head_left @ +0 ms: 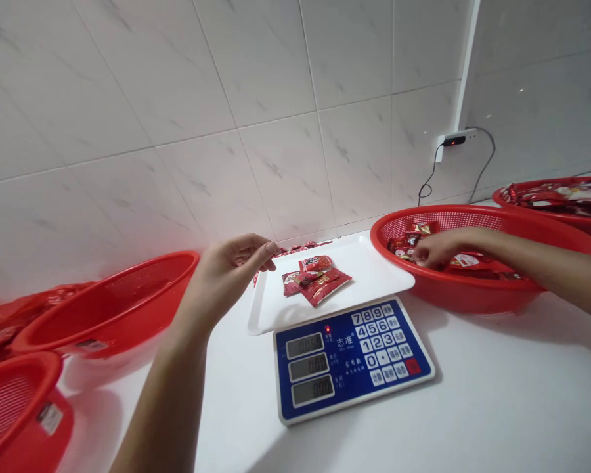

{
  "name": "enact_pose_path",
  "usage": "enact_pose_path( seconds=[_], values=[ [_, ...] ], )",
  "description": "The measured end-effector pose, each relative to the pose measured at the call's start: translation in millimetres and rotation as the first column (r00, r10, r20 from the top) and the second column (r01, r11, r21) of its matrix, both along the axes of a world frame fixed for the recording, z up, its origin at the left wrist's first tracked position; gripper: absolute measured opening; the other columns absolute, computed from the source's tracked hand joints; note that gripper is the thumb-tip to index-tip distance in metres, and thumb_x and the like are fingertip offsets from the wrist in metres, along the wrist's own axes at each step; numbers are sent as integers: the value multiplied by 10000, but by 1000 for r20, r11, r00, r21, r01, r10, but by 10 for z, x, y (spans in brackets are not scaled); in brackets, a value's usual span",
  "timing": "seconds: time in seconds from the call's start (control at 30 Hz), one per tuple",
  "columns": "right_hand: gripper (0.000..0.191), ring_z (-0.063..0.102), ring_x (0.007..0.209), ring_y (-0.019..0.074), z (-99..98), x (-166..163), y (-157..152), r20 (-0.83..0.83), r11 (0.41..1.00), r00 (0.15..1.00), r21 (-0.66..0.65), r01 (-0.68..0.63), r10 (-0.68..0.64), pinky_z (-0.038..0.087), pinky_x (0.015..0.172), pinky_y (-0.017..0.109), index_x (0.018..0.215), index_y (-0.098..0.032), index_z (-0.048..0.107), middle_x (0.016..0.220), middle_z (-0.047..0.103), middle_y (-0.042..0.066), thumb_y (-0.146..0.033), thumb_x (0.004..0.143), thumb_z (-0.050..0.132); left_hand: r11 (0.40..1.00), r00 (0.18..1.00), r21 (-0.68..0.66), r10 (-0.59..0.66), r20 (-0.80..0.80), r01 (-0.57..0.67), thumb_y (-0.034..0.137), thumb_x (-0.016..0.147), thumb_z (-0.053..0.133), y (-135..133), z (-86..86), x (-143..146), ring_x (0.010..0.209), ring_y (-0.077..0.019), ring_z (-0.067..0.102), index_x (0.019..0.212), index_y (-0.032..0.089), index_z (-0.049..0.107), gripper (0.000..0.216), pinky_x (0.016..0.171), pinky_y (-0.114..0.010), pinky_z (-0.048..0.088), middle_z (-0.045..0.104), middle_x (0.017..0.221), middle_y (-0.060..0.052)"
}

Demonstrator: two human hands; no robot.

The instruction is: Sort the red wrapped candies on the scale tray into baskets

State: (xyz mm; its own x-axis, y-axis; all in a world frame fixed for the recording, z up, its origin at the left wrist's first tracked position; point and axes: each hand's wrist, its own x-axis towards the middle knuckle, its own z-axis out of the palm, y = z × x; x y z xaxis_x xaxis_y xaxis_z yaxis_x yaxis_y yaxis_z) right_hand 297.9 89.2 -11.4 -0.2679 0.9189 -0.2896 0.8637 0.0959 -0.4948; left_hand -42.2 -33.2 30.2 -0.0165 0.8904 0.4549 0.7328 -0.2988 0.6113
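Note:
A blue-faced electronic scale [352, 358] stands on the white counter, its white tray [374, 279] carrying a few red snack packets [318, 281]. My left hand [231, 266] hovers at the tray's left edge, fingers loosely curled and apart, with nothing in them. My right hand [436, 248] reaches into a red mesh basket [473, 295] right of the scale, and its fingers close around red packets [465, 261] lying inside.
Empty red baskets sit at the left [128, 302] and lower left [14, 407]. Another red basket [561, 197] full of packets stands at the far right. A white plug with a cable [450, 141] hangs on the tiled wall.

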Motion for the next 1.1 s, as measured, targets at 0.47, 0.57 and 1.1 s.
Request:
enact_pose_path(
  seconds=[0.47,0.57,1.1],
  values=[
    [62,683,603,115,130,-1350,-619,-816,925,486,145,-351,312,574,601,228,900,-124,586,748,707,55,-150,914,641,893,917,-221,-360,172,392,526,817,696,83,-56,157,659,-151,609,697,148,664,398,618,-257,485,657,663,-41],
    [38,709,626,133,16,-1303,-508,-853,877,416,93,-472,314,601,660,275,967,-112,599,788,732,71,-133,937,591,879,915,-257,-373,155,401,537,804,699,98,-61,104,658,-149,596,673,145,630,419,617,-261,476,645,665,-42],
    [280,736,728,114,44,-1155,-471,-817,915,520,22,-403,249,587,753,228,1169,-75,698,867,772,82,-50,965,508,910,935,-231,-356,-13,343,458,869,582,146,-102,89,709,-185,618,750,166,618,317,653,-286,458,673,722,-52]
  ],
)
